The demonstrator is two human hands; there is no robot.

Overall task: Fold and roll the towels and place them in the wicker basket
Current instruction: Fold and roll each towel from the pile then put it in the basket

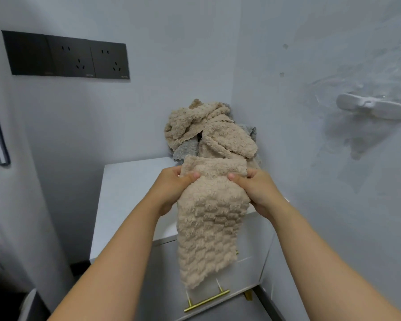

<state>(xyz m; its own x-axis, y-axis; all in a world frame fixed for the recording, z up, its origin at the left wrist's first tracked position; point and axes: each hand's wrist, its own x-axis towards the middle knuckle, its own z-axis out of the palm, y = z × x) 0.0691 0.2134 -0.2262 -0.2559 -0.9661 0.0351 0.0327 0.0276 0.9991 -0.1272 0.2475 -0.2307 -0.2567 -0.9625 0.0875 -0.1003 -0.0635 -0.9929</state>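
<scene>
Pale corner walls, white worktop (130, 181). Beige towel (208, 218) pinched at top edge, left hand (171, 188) and right hand (257, 191) fingers clenched on it; hanging lengthwise, probably to straighten before folding. Unfolded pile (208, 130) behind. Basket not visible.

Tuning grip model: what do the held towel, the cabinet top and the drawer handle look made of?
Beige towel: plush fleece-like fabric, matte, puffy waffle ridges, hangs limp from both hands.
Cabinet top: smooth white panel, likely painted or laminated board, faint sheen.
Drawer handle: metal by its look, brass-gold, slim bar with highlights.
</scene>
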